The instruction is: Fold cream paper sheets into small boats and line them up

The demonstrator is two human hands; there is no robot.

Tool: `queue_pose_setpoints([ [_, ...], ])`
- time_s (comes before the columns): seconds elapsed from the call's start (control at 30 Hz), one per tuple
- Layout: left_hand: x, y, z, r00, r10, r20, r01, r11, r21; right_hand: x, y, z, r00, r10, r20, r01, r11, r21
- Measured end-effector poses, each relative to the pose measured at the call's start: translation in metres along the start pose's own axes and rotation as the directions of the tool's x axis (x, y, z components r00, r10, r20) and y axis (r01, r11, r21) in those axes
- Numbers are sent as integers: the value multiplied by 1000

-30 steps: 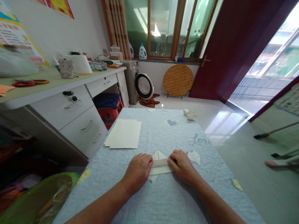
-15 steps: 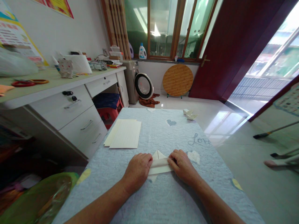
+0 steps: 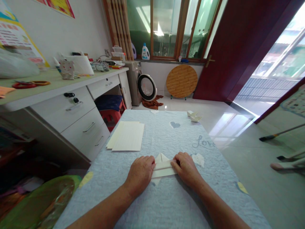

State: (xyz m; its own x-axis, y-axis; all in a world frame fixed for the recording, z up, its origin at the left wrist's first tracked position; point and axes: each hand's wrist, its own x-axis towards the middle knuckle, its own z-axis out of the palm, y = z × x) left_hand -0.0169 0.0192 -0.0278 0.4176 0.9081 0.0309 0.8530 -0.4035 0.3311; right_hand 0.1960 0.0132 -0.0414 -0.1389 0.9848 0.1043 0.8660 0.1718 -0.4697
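- The left hand pinches the left end of a cream, flat, folded paper with a pointy top, and the right hand pinches its right end.
- The folded paper is low on the small table with a pale blue, fluffy cloth, right between the two hands.
- A flat pile of cream paper sheets lies past the left hand, near it but not touching.
- Two small, cream, folded paper shapes sit at the far right corner (they look a bit like little boats).
- A round, green, see-through tub stands by the left edge; something shiny and clear is in it, but I can't tell what.
- The grey washing machine has its round door wide open, and its inside is hard to see. A brown, crumpled cloth is on the floor by it.
- A white plastic bottle with a blue cap stands under the window.
- Scissors with red and orange handles lie on the long table with white drawers.
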Motion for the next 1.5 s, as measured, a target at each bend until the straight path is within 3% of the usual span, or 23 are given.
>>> queue_pose_setpoints([
  [0.73, 1, -5, 5, 999, 45, -24, -45, 999, 18, -1, -1, 1, 1000, 12, -22, -14, 995, -97],
  [0.97, -2, -5, 8, 962, 241, -129, -231, 969, 86, -1, -2, 0, 1000, 23, -18, -25, 995, -101],
  [1.17, -4, -4, 10, 862, 507, -29, -488, 843, 227, -1, -5, -2, 999, 35, -14, -36, 990, -134],
  [1.5, -12, 3, 13, 878, 478, 22, -460, 828, 320, -5, -6, -4, 995, 67, -70, -79, 979, -187],
])
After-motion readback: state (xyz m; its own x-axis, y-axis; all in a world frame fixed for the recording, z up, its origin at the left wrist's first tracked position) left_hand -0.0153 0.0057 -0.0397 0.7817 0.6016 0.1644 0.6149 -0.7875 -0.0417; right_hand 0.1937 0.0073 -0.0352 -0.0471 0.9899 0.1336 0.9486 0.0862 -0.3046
